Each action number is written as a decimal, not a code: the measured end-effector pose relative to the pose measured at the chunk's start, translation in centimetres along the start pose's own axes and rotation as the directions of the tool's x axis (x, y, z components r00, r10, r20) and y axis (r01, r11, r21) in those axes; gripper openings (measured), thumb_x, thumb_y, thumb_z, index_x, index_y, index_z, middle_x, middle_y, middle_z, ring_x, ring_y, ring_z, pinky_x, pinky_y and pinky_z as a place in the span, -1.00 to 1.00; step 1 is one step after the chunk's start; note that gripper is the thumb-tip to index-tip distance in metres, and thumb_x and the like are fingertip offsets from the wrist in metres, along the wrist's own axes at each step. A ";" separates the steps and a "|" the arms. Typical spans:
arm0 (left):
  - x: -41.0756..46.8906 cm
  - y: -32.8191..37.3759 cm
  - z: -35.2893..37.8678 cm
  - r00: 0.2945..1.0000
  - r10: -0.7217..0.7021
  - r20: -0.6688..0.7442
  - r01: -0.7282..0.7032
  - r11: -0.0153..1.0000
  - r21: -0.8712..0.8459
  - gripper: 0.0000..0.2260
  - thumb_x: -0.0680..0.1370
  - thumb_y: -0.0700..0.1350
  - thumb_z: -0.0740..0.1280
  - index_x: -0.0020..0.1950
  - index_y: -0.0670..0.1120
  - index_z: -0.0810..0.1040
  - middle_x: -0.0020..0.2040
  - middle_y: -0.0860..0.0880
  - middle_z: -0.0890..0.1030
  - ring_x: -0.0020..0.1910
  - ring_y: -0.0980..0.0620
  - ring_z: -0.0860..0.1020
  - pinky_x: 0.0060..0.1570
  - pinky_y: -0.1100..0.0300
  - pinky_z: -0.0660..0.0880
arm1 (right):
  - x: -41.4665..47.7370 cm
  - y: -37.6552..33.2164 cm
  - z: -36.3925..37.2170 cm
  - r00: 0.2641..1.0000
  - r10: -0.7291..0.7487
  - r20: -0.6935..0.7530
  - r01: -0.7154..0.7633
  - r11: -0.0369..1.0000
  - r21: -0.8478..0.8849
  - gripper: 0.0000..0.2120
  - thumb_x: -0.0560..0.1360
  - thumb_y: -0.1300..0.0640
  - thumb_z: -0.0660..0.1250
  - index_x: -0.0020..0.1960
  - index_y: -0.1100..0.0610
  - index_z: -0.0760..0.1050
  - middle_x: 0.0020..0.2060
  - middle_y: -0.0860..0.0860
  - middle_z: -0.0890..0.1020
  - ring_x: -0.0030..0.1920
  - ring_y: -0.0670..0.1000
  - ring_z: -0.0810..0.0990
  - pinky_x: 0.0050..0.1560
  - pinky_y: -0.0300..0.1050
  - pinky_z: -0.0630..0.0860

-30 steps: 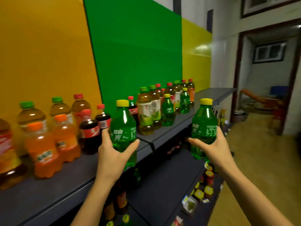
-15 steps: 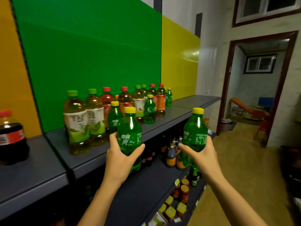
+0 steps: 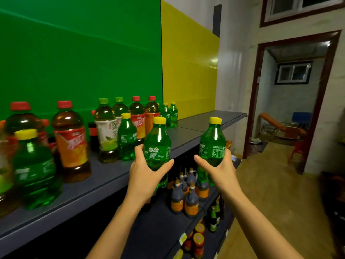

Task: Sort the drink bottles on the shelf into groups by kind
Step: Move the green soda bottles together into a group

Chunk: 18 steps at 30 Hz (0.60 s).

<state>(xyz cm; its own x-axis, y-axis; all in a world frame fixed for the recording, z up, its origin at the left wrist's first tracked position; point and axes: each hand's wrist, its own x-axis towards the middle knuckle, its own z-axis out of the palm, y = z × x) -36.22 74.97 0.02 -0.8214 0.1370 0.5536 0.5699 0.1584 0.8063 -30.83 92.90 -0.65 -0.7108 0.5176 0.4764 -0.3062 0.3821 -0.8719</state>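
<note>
Tea bottles nearer; shelf end bare.

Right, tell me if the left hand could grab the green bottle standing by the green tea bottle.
Probably not as things stand: the left hand already holds a green soda bottle, so its grip is taken. The standing green bottle itself is unblocked at the shelf front, close to that hand.

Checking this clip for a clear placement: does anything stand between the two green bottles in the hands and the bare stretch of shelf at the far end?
Nothing visible does. The left hand and right hand each hold a green bottle in front of the shelf edge. The bare shelf top beyond holds nothing; two small green bottles stand at its near left.
</note>
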 end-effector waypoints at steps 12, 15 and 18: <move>13.3 -5.1 13.3 0.997 -0.017 -0.078 0.023 0.997 0.077 -0.36 0.34 -0.01 0.50 0.30 -0.04 0.23 0.19 -0.02 0.51 0.14 0.00 0.51 0.11 0.07 0.48 | 18.2 8.5 -1.9 0.996 -0.006 0.085 -0.004 0.994 0.107 -0.41 0.33 0.01 0.49 0.21 0.04 0.23 -0.02 -0.16 0.49 0.00 -0.20 0.50 -0.06 -0.24 0.46; 15.8 -6.4 16.3 0.992 -0.044 -0.115 0.058 0.991 0.118 -0.28 0.32 0.05 0.49 0.35 -0.06 0.18 0.25 -0.07 0.48 0.20 -0.06 0.48 0.18 -0.05 0.46 | 22.1 10.9 -2.6 0.989 0.016 0.146 -0.034 0.992 0.124 -0.38 0.33 0.01 0.49 0.21 0.02 0.17 -0.02 -0.17 0.46 -0.02 -0.23 0.48 -0.10 -0.28 0.45; 17.9 -7.3 19.7 0.983 -0.067 -0.170 0.092 0.985 0.146 -0.27 0.33 0.03 0.50 0.35 -0.07 0.18 0.22 -0.07 0.49 0.19 -0.06 0.48 0.16 0.00 0.45 | 26.1 13.3 -3.6 0.977 0.011 0.212 -0.037 0.992 0.122 -0.38 0.34 0.00 0.48 0.19 0.02 0.13 -0.03 -0.19 0.43 -0.04 -0.24 0.46 -0.16 -0.33 0.43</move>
<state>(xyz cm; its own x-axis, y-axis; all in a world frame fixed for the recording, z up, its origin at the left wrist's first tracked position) -54.67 95.53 -0.09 -0.8496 -0.0418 0.5257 0.4888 0.3117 0.8148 -51.17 114.22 0.63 -0.8322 0.3476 0.4320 -0.3540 0.2665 -0.8965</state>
